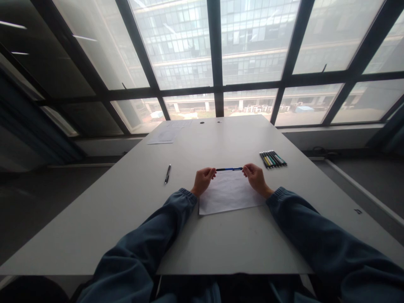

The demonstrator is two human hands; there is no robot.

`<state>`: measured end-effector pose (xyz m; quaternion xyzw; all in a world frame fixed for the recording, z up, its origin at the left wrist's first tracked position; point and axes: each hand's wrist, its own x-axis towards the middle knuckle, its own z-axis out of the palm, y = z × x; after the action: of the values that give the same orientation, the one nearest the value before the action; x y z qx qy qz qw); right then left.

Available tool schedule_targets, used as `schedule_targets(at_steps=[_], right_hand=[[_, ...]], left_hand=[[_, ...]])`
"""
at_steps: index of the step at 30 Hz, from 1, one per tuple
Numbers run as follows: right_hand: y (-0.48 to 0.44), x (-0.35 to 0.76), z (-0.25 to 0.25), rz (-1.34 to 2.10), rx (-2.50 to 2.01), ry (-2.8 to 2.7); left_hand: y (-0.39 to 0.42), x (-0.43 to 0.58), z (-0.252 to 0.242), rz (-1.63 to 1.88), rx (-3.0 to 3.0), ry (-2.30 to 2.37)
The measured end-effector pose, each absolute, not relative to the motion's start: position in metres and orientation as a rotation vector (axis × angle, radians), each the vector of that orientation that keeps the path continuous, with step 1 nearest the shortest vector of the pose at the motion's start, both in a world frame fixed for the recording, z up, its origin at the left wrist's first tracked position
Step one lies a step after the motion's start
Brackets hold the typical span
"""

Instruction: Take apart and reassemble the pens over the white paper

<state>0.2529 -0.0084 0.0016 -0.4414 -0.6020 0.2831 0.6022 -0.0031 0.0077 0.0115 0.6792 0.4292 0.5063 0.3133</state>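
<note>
A blue and black pen (229, 169) is stretched level between my two hands, above the far edge of a white sheet of paper (232, 198). My left hand (203, 180) pinches its dark left end. At the other end, my right hand (255, 177) has its fingers closed on the tip of the pen. Both wrists rest near the sides of the sheet. A single black pen (168, 174) lies apart to the left. Right of my right hand, several pens (273, 159) with dark, yellow and green barrels lie side by side in a row.
The white table (126, 227) reaches toward large windows (217, 50) with dark frames. More printed paper (161, 135) lies at its far left. Two small dark items (202, 123) sit near the far edge. A dark mark (357, 211) shows at the right.
</note>
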Motion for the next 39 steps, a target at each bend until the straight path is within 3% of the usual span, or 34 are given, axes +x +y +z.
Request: schedule_targets(at_steps=[39], right_hand=[[-0.0086,0.2532,-0.0010,0.607,-1.062,-1.484]], left_hand=[[0.0051,-0.0041,0.0139,1.301,1.860,1.172]])
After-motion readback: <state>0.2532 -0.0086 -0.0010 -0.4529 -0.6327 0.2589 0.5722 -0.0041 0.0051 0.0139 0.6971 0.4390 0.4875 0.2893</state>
